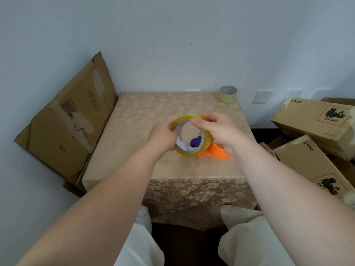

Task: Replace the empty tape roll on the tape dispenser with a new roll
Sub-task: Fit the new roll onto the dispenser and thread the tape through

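A person sits at a small bench [134,112] covered in a beige floral cloth, both bare arms reaching fwd. The left hand [163,138] and right hand [221,131] hold 1 yellowish tape roll [205,140] upright above the bench's middle, its open core facing the viewer. Left fingers wrap the roll's left rim; right fingers [199,122] pinch the top edge, possibly hunting the tape's loose end, though I can't tell.

Through the core a purple part shows, and just below the roll lies the orange tape dispenser [215,153], on the bench, right of centre. A 2nd, thinner roll [227,94] stands at the far right corner, well apart.

The held roll looks light and stiff, w/ a rigid core and a smooth, slippery outer face; best taken by the rims or through the core, as sticky tape would cling to skin.

Room: the bench's left half and near edge are open. Cardboard boxes [315,120] crowd the right side, and a flattened carton [63,120] leans at left.
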A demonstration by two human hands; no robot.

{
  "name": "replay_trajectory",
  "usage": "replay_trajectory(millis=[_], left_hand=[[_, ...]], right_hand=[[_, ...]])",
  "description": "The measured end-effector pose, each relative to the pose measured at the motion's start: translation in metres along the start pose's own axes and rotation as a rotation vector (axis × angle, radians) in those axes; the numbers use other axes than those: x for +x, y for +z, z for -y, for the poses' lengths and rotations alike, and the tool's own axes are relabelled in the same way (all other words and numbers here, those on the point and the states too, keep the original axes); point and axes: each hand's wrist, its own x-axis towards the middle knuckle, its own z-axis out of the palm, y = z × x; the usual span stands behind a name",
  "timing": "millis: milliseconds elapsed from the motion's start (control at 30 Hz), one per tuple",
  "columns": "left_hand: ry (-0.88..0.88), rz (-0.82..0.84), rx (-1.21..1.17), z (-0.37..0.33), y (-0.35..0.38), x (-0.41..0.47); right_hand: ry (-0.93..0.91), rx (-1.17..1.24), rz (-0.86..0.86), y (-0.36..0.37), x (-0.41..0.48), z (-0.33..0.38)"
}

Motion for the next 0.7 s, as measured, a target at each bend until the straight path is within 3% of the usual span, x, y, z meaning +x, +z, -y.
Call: replay_trajectory(millis=[133, 267, 433, 700], left_hand=[[-0.041, -0.033, 0.038, 0.005, 0.003, 0.005], [-0.160, -0.026, -0.052, 0.012, 0.008, 0.010], [-0.282, -0.028, -0.167, 0.023, 0.013, 0.018], [-0.365, -0.037, -0.314, 0.036, 0.016, 0.027]], right_hand=[[0.050, -0.005, -0.049, -0.005, 0.007, -0.006], [0.023, -0.454, -0.222, -0.015, 0.027, -0.030], [0.069, -0.874, -0.189, -0.024, 0.036, -0.058], [0.114, -1.000, -0.173, -0.021, 0.038, -0.074]])
